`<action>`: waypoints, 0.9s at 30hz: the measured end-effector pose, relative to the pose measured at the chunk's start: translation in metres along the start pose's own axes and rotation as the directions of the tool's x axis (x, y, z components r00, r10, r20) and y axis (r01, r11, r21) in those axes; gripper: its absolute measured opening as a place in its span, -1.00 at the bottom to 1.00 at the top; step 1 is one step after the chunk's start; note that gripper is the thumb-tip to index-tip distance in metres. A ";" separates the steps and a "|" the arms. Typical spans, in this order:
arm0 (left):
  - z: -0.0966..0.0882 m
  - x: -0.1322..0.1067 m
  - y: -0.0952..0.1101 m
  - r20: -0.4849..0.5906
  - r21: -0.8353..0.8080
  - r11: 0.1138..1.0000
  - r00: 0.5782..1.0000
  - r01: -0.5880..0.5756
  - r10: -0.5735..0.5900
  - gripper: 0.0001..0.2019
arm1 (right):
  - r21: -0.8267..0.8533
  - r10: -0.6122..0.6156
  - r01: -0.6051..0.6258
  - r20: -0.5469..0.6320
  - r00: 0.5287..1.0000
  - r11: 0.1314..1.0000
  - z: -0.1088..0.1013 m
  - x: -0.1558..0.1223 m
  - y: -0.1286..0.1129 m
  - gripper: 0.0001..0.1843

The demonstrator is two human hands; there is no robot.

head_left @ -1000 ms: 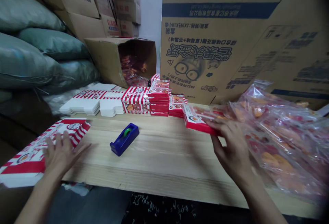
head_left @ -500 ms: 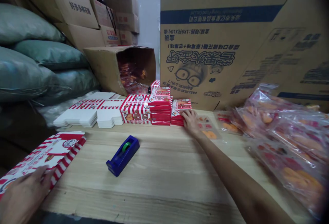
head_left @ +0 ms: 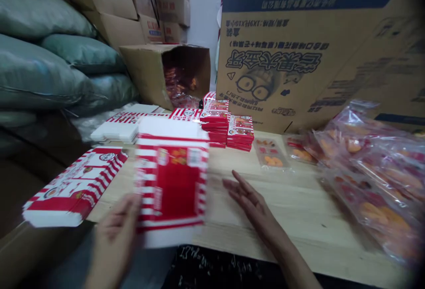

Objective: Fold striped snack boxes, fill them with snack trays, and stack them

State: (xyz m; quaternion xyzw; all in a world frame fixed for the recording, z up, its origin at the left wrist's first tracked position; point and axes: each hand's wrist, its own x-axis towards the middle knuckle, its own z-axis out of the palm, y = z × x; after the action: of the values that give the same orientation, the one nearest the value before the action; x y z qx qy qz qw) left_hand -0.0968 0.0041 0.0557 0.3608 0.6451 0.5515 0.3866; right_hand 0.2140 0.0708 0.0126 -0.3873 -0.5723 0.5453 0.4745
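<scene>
A flat red-and-white striped cardboard box blank (head_left: 171, 183) is held up over the front part of the pale wooden surface (head_left: 299, 218), and it is seen a little blurred. The blank is gripped at its left side by the left hand (head_left: 114, 236). The right hand (head_left: 249, 202) is kept open, with fingers spread, just beside the blank's right edge. A second striped cardboard blank (head_left: 75, 187) is laid on the left, and stacks of small red boxes (head_left: 215, 125) are placed behind.

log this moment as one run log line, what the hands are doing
left hand: grips red-and-white striped carton blank | right hand: open, over wooden table | nearby: plastic-wrapped snack packs
</scene>
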 end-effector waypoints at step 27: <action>0.116 -0.089 -0.051 0.661 0.144 0.988 0.749 -0.065 -0.047 -0.64 | 0.606 0.636 -0.391 -0.259 0.727 0.693 0.011 -0.128 0.035 -0.32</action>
State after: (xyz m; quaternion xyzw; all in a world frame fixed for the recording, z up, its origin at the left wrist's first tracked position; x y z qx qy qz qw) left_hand 0.0446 -0.0322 0.0040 0.5651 0.5059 0.3370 0.5578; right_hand 0.2328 -0.0516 -0.0373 -0.5101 -0.1436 0.6846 0.5006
